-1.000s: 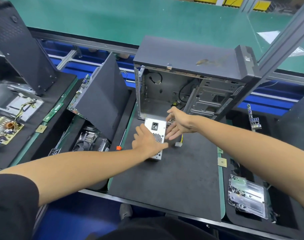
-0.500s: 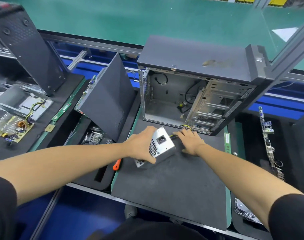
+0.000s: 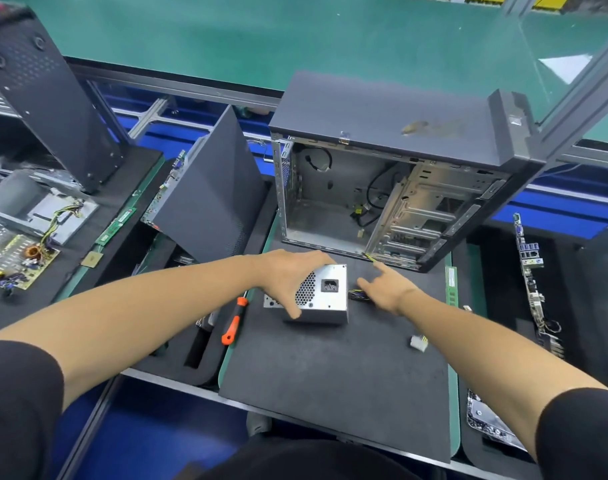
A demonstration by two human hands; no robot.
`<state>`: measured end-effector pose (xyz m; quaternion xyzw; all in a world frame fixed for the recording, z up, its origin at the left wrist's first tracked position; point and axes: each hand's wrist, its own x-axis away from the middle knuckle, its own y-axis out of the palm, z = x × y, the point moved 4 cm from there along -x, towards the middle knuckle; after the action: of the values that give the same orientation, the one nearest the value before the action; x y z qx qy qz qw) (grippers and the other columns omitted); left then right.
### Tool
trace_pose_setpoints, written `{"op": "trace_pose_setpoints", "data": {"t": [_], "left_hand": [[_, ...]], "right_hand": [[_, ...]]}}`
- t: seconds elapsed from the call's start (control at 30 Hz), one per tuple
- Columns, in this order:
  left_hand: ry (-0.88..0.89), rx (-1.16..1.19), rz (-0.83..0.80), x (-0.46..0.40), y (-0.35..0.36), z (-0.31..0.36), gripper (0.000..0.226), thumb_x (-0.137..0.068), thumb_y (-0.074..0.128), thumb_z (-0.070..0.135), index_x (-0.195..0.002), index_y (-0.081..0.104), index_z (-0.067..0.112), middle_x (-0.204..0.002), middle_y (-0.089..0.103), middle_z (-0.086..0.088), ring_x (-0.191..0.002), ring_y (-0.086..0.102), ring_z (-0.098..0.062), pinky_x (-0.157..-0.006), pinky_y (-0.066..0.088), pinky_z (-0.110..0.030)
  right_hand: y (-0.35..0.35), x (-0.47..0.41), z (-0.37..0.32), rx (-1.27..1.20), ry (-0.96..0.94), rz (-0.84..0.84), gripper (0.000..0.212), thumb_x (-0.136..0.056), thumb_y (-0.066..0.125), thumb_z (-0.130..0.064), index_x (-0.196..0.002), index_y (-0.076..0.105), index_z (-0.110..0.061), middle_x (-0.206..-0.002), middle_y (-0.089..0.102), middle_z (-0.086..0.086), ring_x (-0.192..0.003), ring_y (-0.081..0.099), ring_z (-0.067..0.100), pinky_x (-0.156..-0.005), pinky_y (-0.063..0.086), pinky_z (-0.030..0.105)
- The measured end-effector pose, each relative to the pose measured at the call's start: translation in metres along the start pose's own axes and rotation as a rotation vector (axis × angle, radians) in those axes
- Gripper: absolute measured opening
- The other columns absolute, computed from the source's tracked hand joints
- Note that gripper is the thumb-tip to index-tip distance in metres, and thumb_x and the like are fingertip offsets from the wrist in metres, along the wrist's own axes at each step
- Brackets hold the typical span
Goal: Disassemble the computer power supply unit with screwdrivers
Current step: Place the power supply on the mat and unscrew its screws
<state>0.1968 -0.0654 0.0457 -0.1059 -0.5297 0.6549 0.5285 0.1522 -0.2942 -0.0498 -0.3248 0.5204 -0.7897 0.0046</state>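
The left hand [image 3: 288, 282] grasps the silver power supply [image 3: 325, 296] on the black mat [image 3: 330, 375]; the right hand [image 3: 385, 289], fingers loosely spread, rests on its cables [image 3: 356, 294]. An orange screwdriver [image 3: 235, 320] lies beside them.

An open, gutted computer case [image 3: 392, 188] stands at the back of a dark foam mat [image 3: 333, 379]. Left of it a grey side panel [image 3: 209, 188] leans upright. A bare circuit board [image 3: 17, 258] with a copper coil lies far left. A green RAM stick [image 3: 451, 285] lies along the mat's right edge, and a motherboard [image 3: 533, 275] stands on edge further right.
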Motion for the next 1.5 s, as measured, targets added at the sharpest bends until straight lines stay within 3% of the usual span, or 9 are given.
{"op": "trace_pose_setpoints", "data": {"t": [0.1,0.23,0.37,0.6,0.7,0.9,1.03,1.4,1.5], "left_hand": [[-0.007,-0.023,0.008,-0.002,0.002,-0.004,0.108,-0.054,0.083,0.049,-0.144,0.027,0.035,-0.127,0.046,0.02,-0.101,0.056,-0.01,-0.084,0.052,-0.038],[-0.011,-0.046,0.015,-0.002,0.005,-0.009,0.104,-0.053,0.081,0.051,-0.141,0.028,0.033,-0.118,0.042,0.023,-0.091,0.047,-0.001,-0.079,0.051,-0.038],[0.008,-0.056,-0.004,-0.003,0.006,-0.007,0.106,-0.054,0.082,0.05,-0.143,0.026,0.034,-0.122,0.041,0.022,-0.093,0.053,-0.008,-0.076,0.051,-0.037],[0.015,-0.017,-0.008,-0.008,0.002,-0.012,0.111,-0.051,0.084,0.046,-0.144,0.024,0.044,-0.106,0.043,0.031,-0.086,0.05,-0.004,-0.063,0.037,-0.024],[0.002,-0.014,-0.005,-0.008,0.001,-0.012,0.108,-0.05,0.083,0.046,-0.142,0.027,0.044,-0.098,0.045,0.037,-0.083,0.05,0.01,-0.064,0.037,-0.027],[0.003,-0.025,-0.003,-0.006,0.001,-0.007,0.108,-0.05,0.084,0.048,-0.141,0.027,0.044,-0.118,0.051,0.025,-0.1,0.054,-0.009,-0.075,0.049,-0.035],[0.003,-0.007,0.004,-0.008,-0.001,-0.007,0.108,-0.048,0.082,0.049,-0.141,0.027,0.045,-0.106,0.05,0.027,-0.092,0.053,-0.009,-0.068,0.042,-0.031],[0.024,0.025,-0.005,-0.035,-0.006,0.005,0.11,-0.051,0.085,0.043,-0.144,0.026,0.047,-0.116,0.056,0.017,-0.099,0.058,-0.017,-0.075,0.049,-0.034],[0.029,0.045,-0.078,-0.046,-0.005,0.012,0.113,-0.057,0.088,0.036,-0.15,0.023,0.045,-0.13,0.054,0.01,-0.11,0.058,-0.021,-0.089,0.053,-0.042]], "right_hand": [[0.002,-0.002,-0.01,-0.091,0.035,-0.051,0.043,-0.094,0.044,0.002,-0.135,0.037,-0.007,-0.094,0.071,0.009,-0.108,0.056,0.033,-0.092,0.031,0.031],[-0.003,-0.007,-0.007,-0.286,0.092,-0.026,0.028,-0.09,0.045,-0.004,-0.116,0.048,-0.015,-0.104,0.066,0.007,-0.099,0.051,0.031,-0.098,0.022,0.035],[-0.009,-0.011,0.007,-0.395,0.29,0.072,0.035,-0.099,0.047,-0.031,-0.132,0.048,-0.021,-0.137,0.036,0.009,-0.124,0.035,0.032,-0.109,0.026,0.046],[-0.024,-0.005,0.013,-0.67,0.694,0.318,0.028,-0.095,0.055,-0.014,-0.119,0.042,-0.012,-0.124,0.036,0.014,-0.095,0.047,0.036,-0.074,0.047,0.046],[-0.031,-0.003,0.017,-0.824,0.664,0.374,0.016,-0.092,0.049,-0.001,-0.102,0.046,-0.013,-0.109,0.043,0.01,-0.075,0.05,0.035,-0.063,0.044,0.042],[-0.072,-0.016,-0.004,-0.949,0.391,0.527,0.02,-0.085,0.046,0.004,-0.087,0.047,-0.015,-0.088,0.051,0.002,-0.079,0.05,0.031,-0.072,0.045,0.044],[-0.07,-0.007,-0.001,-0.858,0.28,0.57,0.021,-0.086,0.045,0.007,-0.09,0.049,-0.014,-0.091,0.051,0.002,-0.084,0.048,0.028,-0.074,0.044,0.046],[-0.013,0.057,0.043,-0.704,0.519,0.41,0.028,-0.075,0.045,0.001,-0.081,0.043,-0.026,-0.07,0.051,-0.008,-0.068,0.047,0.024,-0.06,0.036,0.034],[-0.013,0.056,0.046,-0.671,0.497,0.309,0.024,-0.083,0.041,-0.002,-0.088,0.042,-0.025,-0.083,0.055,-0.005,-0.071,0.049,0.028,-0.066,0.045,0.039]]}}
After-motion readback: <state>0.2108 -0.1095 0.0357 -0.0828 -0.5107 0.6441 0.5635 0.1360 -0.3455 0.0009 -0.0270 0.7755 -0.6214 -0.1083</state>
